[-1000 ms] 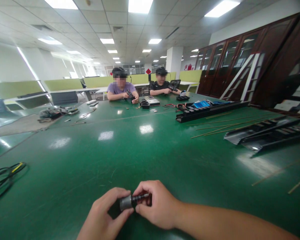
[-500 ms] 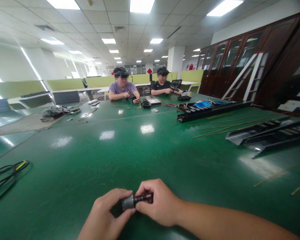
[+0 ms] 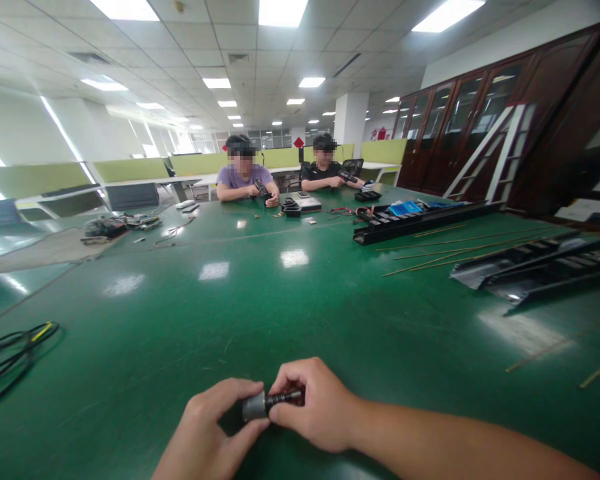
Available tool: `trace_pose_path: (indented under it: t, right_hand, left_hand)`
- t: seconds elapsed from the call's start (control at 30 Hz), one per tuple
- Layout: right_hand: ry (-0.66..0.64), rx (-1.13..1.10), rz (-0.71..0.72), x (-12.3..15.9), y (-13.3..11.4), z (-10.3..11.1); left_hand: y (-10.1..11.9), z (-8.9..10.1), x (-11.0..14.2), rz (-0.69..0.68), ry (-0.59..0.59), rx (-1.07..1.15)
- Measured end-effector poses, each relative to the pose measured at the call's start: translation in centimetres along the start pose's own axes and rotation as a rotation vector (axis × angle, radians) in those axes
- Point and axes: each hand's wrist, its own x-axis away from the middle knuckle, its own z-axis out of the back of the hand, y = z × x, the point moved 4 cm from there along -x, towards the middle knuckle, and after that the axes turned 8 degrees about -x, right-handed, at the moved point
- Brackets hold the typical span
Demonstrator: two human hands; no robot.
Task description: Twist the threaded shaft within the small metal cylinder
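Observation:
Low over the near part of the green table [image 3: 180, 347] I have a small metal part [image 3: 255, 407] in both hands: a grey cylinder with a thinner, ridged dark shaft sticking out to the right. My left hand [image 3: 213, 420] grips the cylinder between thumb and fingers. With thumb and fingertips, my right hand [image 3: 317, 407] pinches the part where shaft and cylinder meet. Some right fingers are hidden behind the shaft. The exact kind of part cannot be made out.
Coiled black cable [image 3: 15, 357] lies at the left. Black metal channels [image 3: 510, 280] and thin rods [image 3: 430, 261] lie on the right. Across the table sit two people, one in a purple shirt [image 3: 227, 177], each with a drill-like tool. A stepladder [image 3: 510, 150] stands behind.
The view has shifted slightly. Both hands keep hold of the metal part in nearly the same pose, with only small movement of the right fingers.

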Motion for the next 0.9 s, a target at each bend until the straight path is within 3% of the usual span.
trace_pose_path:
  t: [0.9]
  right_hand:
    - [-0.011,-0.014,-0.045,-0.02,-0.05,0.01]
  left_hand:
    - [-0.06,0.49,-0.06,-0.025,-0.012,-0.021]
